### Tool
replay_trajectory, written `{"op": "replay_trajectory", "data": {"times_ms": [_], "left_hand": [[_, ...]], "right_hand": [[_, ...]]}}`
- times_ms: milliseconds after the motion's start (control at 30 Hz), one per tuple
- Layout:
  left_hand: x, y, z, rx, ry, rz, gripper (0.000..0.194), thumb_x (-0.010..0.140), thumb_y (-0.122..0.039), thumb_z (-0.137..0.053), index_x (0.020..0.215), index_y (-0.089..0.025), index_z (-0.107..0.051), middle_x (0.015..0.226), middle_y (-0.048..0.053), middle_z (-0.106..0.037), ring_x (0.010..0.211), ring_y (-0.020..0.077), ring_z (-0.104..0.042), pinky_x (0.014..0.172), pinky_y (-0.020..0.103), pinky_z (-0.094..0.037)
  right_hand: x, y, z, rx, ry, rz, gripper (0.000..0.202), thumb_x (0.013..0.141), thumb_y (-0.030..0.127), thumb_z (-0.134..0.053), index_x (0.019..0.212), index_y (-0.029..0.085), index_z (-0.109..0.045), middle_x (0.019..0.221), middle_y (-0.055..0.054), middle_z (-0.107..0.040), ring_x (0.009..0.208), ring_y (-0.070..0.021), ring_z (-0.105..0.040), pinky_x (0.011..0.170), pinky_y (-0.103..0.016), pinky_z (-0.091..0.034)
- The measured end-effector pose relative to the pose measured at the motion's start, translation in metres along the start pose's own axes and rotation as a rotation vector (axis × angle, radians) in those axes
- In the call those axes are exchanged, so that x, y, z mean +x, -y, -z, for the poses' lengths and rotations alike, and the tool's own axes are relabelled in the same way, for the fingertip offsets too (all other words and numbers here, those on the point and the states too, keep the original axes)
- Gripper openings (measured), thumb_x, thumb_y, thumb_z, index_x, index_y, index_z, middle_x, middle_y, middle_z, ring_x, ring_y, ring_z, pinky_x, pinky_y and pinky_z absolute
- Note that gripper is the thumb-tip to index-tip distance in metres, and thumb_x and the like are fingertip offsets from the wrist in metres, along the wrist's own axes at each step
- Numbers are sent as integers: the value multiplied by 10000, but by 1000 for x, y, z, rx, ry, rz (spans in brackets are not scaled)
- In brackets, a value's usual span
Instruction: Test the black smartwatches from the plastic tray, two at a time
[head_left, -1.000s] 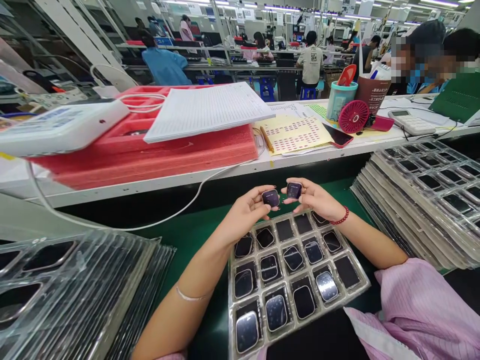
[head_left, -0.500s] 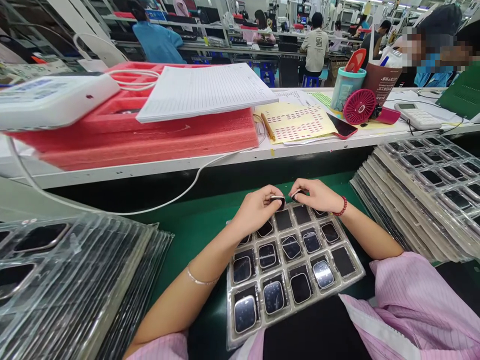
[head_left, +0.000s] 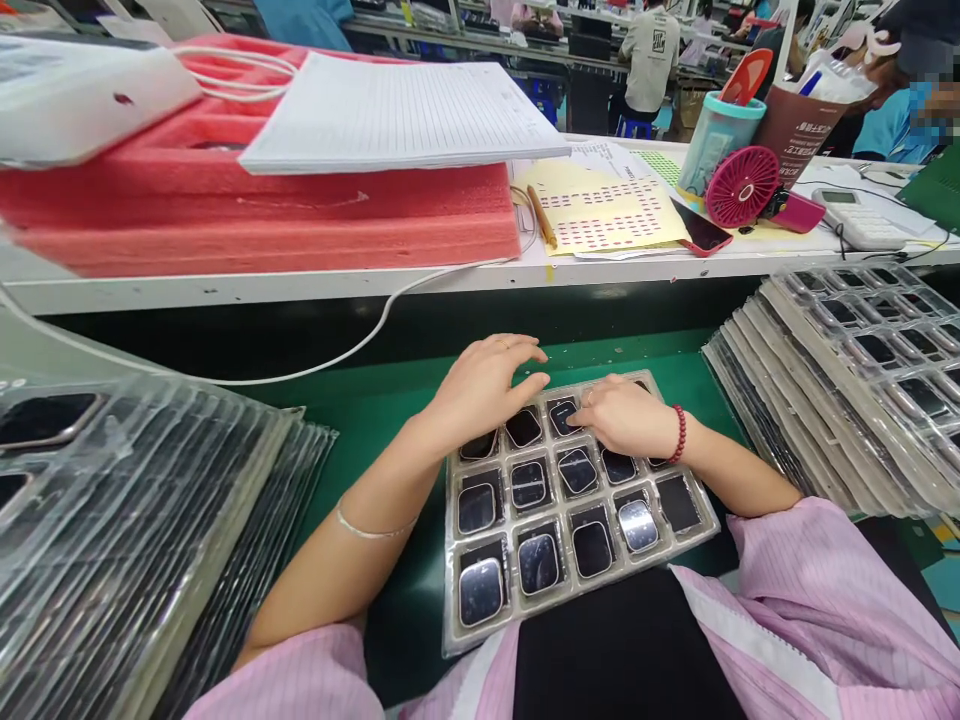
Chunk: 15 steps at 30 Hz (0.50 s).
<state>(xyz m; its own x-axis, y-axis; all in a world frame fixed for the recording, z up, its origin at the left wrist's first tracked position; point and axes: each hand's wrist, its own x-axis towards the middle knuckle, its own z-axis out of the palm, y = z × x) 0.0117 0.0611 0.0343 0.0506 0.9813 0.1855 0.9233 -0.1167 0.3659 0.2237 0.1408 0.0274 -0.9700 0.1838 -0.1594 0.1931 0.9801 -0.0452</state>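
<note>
In front of me lies a clear plastic tray [head_left: 544, 602] with rows of square pockets. Most pockets I can see hold a dark-faced smartwatch body without a strap. My left hand [head_left: 487, 385] hovers over the tray's far left, fingers spread, with nothing in it. My right hand [head_left: 626, 412] is over the far row, its fingers curled. Its fingertips touch the right edge of a smartwatch [head_left: 562, 417] that sits in a pocket and shows small white marks on its face. The hand covers the pockets under it. One pocket [head_left: 679, 503] on the right shows no watch.
Stacks of clear trays stand on the left [head_left: 150, 520] and right [head_left: 787, 390]. On the white shelf [head_left: 450, 280] ahead are red foam [head_left: 300, 225], a notebook [head_left: 405, 110], a pink fan [head_left: 742, 188] and a calculator [head_left: 859, 215]. A white cable [head_left: 360, 340] hangs down. People sit beyond.
My left hand has let go of its smartwatch and opened, moving left. My right hand has come down onto the far row, where a smartwatch now fills a formerly bare pocket. The view has tipped downward.
</note>
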Motion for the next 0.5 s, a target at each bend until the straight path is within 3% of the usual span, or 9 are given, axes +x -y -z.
{"op": "replay_trajectory", "data": {"times_ms": [167, 300, 400, 500], "left_hand": [[-13, 1, 22, -10, -58, -14, 398, 922, -390, -487, 1186, -146, -658, 1304, 137, -655, 1235, 301, -578, 1064, 484, -405], [-33, -3, 33, -34, -12, -55, 326, 935, -366, -460, 1049, -180, -703, 1296, 122, -659, 1220, 298, -588, 1036, 473, -418], [-61, -6, 27, -39, 156, -60, 313, 937, -309, -446, 811, -216, -717, 1175, 86, -717, 1201, 297, -603, 1016, 473, -428], [-95, -10, 10, -1, 239, 139, 168, 854, -255, -568, 796, -227, -723, 1315, 91, -660, 1263, 346, -563, 1072, 558, -369]], "right_hand": [[-13, -7, 16, 62, -12, -41, 275, 954, 129, -489, 1025, 167, -753, 933, -81, -720, 908, -222, -638, 753, -319, -338], [-27, -38, 29, 23, 79, -302, 292, 938, 189, -484, 850, 177, -762, 904, -86, -726, 865, -231, -646, 641, -287, -325], [-27, -54, 27, -3, 156, -484, 215, 863, 234, -572, 884, 210, -785, 920, -81, -741, 899, -258, -660, 620, -283, -323], [-23, -59, 21, -60, 158, -485, 147, 784, 280, -652, 815, 227, -785, 838, -62, -748, 826, -254, -681, 568, -273, -299]]}}
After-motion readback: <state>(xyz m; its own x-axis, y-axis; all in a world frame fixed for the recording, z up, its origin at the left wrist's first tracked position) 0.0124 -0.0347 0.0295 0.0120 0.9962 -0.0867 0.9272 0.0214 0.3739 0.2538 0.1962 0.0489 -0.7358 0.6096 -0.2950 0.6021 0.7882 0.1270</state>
